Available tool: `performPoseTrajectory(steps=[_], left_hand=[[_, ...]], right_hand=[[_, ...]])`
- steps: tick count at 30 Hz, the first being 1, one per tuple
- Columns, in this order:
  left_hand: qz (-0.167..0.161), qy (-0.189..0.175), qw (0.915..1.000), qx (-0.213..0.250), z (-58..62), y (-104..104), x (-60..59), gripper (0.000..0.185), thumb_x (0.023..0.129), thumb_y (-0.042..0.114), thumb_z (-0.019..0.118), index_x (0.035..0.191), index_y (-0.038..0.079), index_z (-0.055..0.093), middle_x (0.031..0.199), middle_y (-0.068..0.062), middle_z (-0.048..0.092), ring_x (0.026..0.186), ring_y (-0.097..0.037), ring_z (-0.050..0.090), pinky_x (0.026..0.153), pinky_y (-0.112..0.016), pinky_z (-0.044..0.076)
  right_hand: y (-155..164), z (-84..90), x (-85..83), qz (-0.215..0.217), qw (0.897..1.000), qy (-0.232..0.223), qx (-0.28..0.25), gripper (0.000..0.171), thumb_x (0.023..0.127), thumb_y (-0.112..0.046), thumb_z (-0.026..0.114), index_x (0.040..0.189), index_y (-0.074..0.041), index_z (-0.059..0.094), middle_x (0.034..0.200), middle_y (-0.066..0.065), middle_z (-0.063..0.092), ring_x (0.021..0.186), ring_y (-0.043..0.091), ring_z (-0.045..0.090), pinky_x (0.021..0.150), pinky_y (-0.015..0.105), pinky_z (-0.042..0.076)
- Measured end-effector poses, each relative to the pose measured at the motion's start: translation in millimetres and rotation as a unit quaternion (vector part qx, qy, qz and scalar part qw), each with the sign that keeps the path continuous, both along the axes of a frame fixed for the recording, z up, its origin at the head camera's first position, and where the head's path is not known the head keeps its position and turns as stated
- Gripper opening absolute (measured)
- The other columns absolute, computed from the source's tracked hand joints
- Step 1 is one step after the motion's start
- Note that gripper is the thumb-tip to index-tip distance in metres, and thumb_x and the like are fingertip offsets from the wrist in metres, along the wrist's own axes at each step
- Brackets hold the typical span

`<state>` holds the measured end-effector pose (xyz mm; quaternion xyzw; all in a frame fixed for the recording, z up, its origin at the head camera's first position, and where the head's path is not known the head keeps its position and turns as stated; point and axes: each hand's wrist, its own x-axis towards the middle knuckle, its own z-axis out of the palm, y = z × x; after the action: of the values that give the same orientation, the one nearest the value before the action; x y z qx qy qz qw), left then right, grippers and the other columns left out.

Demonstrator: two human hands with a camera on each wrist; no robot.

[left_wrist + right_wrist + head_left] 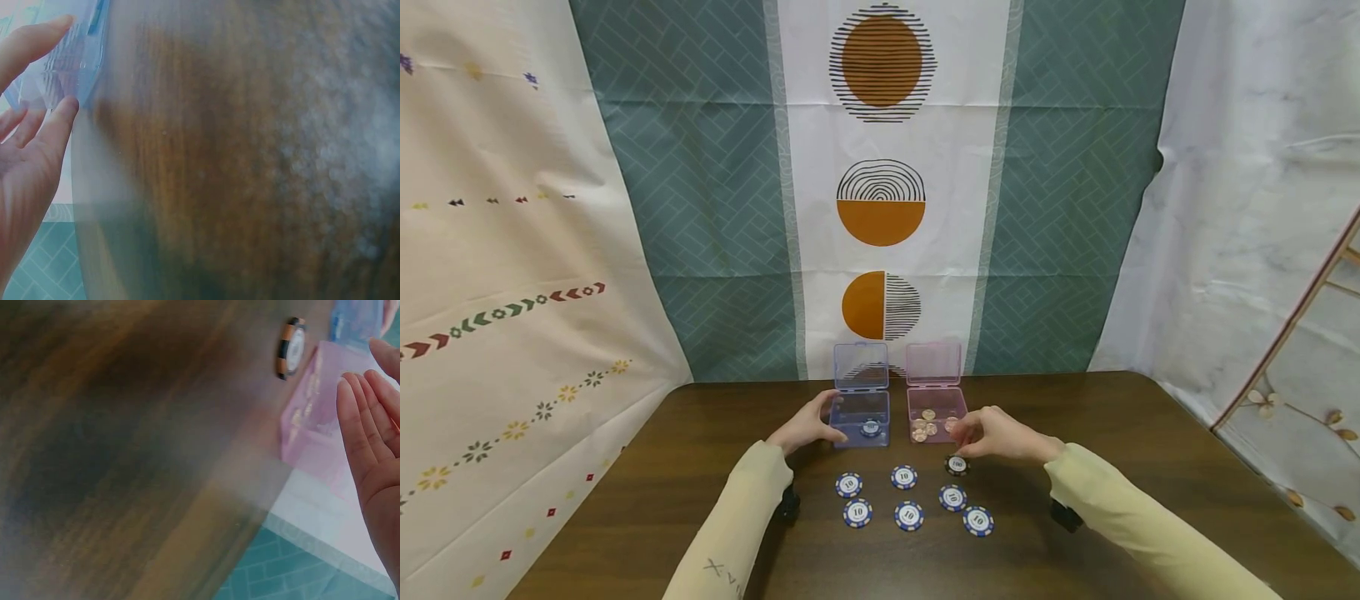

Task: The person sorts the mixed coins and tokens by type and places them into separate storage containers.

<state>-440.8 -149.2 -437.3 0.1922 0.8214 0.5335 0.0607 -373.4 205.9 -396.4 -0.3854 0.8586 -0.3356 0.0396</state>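
Here the person's left hand (807, 423) rests against the left side of the blue box (861, 417), which stands at the centre of the head view with its lid raised; in the left wrist view the fingers (55, 122) are straight and slightly spread, touching the clear blue wall rather than curling round it. One blue chip (870, 428) lies inside that box. The right hand (996, 434) hovers just right of the pink box (936, 414), also open-lidded, holding several small copper-coloured coins. Its fingers (356, 419) show straight and close together in the right wrist view, holding nothing, with the box wall just to their left. The black chip (957, 465) lies flat on the tabletop (1150, 467), directly below the right hand in the head view and just in front of the pink box, so the right hand is by far the nearer; being round, it has no long axis. Six more blue chips (909, 516) sit in two loose rows below the boxes, well apart from both hands. The tabletop is dark wood grain. Behind it hang a teal patterned cloth, a white banner (880, 167) with orange circles, and pale sheets at both sides.
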Motion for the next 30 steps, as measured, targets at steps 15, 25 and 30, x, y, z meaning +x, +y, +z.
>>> performPoseTrajectory(steps=[15,25,30], left_hand=[[0.003,0.005,1.0000,-0.005,1.9,0,3.1,0.086,0.062,0.002,0.080,0.134,-0.002,0.032,0.133,-0.020,0.037,0.123,-0.038,0.032,0.096,-0.047,0.029],[0.003,-0.005,1.0000,-0.006,1.6,0,0.8,0.085,0.063,0.003,0.080,0.134,0.000,0.032,0.133,-0.020,0.037,0.122,-0.038,0.033,0.096,-0.051,0.027],[0.004,-0.006,0.9998,-0.016,0.8,0,0.5,0.087,0.063,0.005,0.080,0.134,0.001,0.031,0.134,-0.019,0.036,0.122,-0.037,0.033,0.096,-0.051,0.027]], right_hand=[[1,-15.1,2.1,-0.016,0.999,-0.025,0.030,0.023,0.077,-0.009,0.071,0.097,0.000,0.065,0.086,0.006,0.063,0.070,0.012,0.058,0.063,0.024,0.049],[2,-23.3,1.8,-0.037,0.998,-0.020,0.045,0.027,0.075,-0.018,0.075,0.097,-0.005,0.065,0.085,0.001,0.058,0.069,0.014,0.054,0.062,0.026,0.048],[0,-25.3,1.1,-0.038,0.998,-0.003,0.052,0.028,0.074,-0.018,0.075,0.097,-0.004,0.065,0.085,0.002,0.056,0.069,0.013,0.053,0.062,0.024,0.048]])
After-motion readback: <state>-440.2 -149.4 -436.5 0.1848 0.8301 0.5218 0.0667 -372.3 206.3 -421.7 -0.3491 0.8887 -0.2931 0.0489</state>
